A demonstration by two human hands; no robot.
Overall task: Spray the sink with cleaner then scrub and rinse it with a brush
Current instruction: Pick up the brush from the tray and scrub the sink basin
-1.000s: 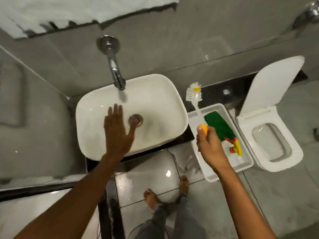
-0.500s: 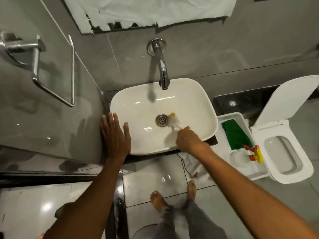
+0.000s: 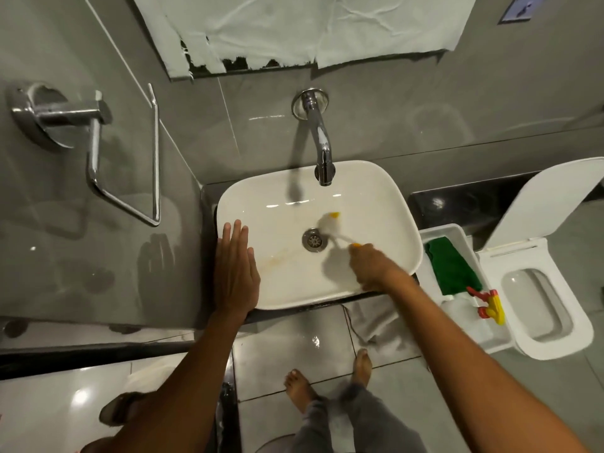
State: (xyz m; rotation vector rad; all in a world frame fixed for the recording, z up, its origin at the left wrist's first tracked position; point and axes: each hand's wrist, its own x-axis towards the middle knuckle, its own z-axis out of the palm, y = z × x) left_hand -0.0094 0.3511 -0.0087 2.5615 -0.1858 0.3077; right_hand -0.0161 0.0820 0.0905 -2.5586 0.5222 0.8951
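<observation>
The brush was over the white tub a moment ago. Now it is down in the sink, with its blurry head just beside the drain. The right hand grips its handle tight. The left hand lies flat and open on the sink's left edge. So scrubbing looks started. The spray bottle lies in the tub.

The white rectangular ceramic sink sat below the chrome wall tap. To its right stood a white plastic tub, then the white toilet. The white-bristled brush lay inside the sink beside the metal drain.
</observation>
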